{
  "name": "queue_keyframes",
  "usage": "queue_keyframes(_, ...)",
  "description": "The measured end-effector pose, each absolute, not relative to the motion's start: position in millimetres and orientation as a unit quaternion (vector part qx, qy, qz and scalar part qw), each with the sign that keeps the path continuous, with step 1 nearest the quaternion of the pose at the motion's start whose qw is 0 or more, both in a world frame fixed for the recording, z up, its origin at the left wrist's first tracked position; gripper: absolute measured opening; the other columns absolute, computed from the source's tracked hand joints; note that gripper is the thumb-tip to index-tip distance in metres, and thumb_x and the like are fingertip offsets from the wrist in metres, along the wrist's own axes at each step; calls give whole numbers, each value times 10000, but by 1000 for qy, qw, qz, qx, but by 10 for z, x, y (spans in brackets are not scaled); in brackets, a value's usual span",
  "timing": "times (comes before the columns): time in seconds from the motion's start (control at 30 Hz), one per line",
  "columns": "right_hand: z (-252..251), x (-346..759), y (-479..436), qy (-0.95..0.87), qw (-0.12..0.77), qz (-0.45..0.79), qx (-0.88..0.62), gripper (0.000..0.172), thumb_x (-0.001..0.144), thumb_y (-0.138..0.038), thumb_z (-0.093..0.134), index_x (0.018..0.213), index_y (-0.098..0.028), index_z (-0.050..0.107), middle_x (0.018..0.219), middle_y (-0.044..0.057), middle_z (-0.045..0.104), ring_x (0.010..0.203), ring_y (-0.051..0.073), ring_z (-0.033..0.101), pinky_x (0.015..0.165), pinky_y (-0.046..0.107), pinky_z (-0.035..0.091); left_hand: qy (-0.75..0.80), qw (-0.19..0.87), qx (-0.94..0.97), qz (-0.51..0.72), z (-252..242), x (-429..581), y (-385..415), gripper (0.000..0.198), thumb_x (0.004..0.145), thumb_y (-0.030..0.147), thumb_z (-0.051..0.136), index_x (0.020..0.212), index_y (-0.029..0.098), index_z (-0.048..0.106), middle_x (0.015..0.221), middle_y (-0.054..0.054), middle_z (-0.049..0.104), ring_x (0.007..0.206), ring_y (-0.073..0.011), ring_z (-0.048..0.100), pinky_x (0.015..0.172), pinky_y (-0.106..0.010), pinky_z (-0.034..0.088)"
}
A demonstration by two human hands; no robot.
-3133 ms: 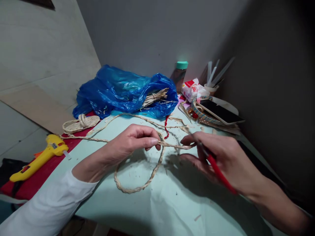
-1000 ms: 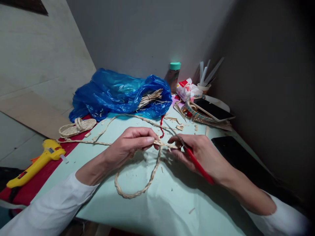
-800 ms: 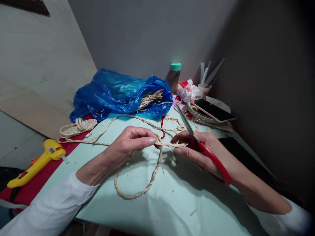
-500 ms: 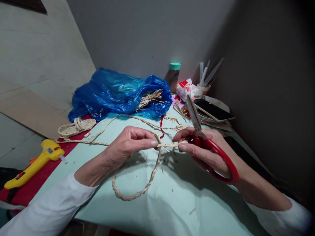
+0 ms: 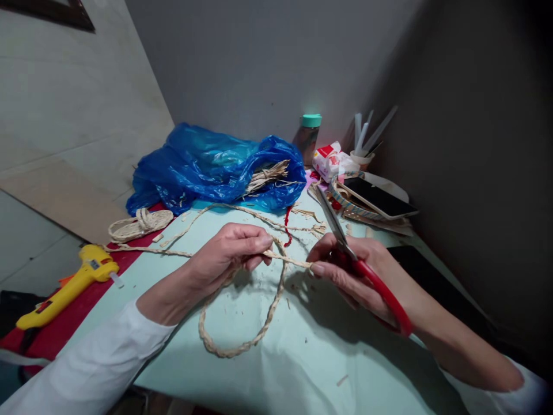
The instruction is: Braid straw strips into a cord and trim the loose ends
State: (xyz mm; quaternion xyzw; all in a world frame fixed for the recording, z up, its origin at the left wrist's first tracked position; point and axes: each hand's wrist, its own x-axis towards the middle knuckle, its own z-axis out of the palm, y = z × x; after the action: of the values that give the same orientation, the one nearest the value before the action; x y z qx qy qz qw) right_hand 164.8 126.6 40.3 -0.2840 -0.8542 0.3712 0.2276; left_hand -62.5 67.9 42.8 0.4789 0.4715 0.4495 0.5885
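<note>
My left hand (image 5: 224,262) pinches the braided straw cord (image 5: 276,305) near the middle of the table. A thin end of the cord stretches across to my right hand (image 5: 358,271), whose thumb and forefinger grip it. Red-handled scissors (image 5: 384,291) hang in that same right hand, their blades pointing up and left. Below my hands the cord forms a loop, and another stretch of it runs left behind my left wrist. The pale green sheet (image 5: 311,357) lies underneath, with small straw scraps on it.
At the back lies a blue plastic bag (image 5: 194,167) with straw inside. A woven straw sole (image 5: 140,225) and a yellow glue gun (image 5: 69,288) are at left. Back right are a green-lidded jar (image 5: 307,138), a tissue pack (image 5: 334,161) and a phone (image 5: 378,197).
My right hand has moved slightly left and down, and the scissors have tilted with it. The cord's end now slopes down toward my right fingers. The whole view has shifted a little.
</note>
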Motion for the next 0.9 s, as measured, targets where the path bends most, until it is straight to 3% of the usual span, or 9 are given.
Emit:
queue_keyframes(0.2, 316, 1646, 1274, -893, 224, 301, -249, 123, 903, -232, 480, 789, -193, 505, 649, -33, 495, 558, 105, 412, 542, 228, 348, 404, 630, 477, 460, 453, -662, 678, 203, 804, 294, 673, 833, 95, 697, 714, -46, 582, 583, -87, 382, 546, -230, 280)
queue_keyframes(0.43, 207, 1634, 1283, -942, 162, 162, -243, 145, 858, -103, 455, 758, -205, 430, 705, -19, 507, 556, 108, 387, 539, 234, 294, 416, 603, 515, 445, 486, -706, 667, 181, 816, 226, 637, 905, 107, 741, 819, -74, 667, 663, -104, 467, 613, -225, 344)
queue_keyframes(0.53, 184, 1634, 1289, -947, 162, 129, -245, 118, 877, -134, 458, 784, -206, 449, 735, -9, 525, 547, 113, 390, 526, 241, 285, 424, 593, 530, 433, 508, -702, 661, 156, 817, 187, 624, 891, 120, 744, 832, -60, 681, 710, -105, 513, 662, -209, 381)
queue_keyframes(0.77, 286, 1693, 1292, -921, 280, 129, -238, 86, 896, -260, 531, 850, -190, 514, 714, -3, 544, 575, 118, 476, 547, 231, 353, 450, 550, 585, 390, 499, -695, 689, 136, 859, 191, 618, 796, 143, 728, 727, 4, 645, 664, -74, 518, 612, -172, 388)
queue_keyframes(0.9, 247, 1674, 1279, -944, 185, 31, -270, 91, 909, -289, 497, 891, -202, 518, 808, 13, 577, 552, 134, 475, 493, 267, 265, 462, 517, 599, 400, 481, -711, 679, 124, 878, 216, 618, 839, 163, 723, 802, 7, 679, 715, -73, 543, 662, -168, 402)
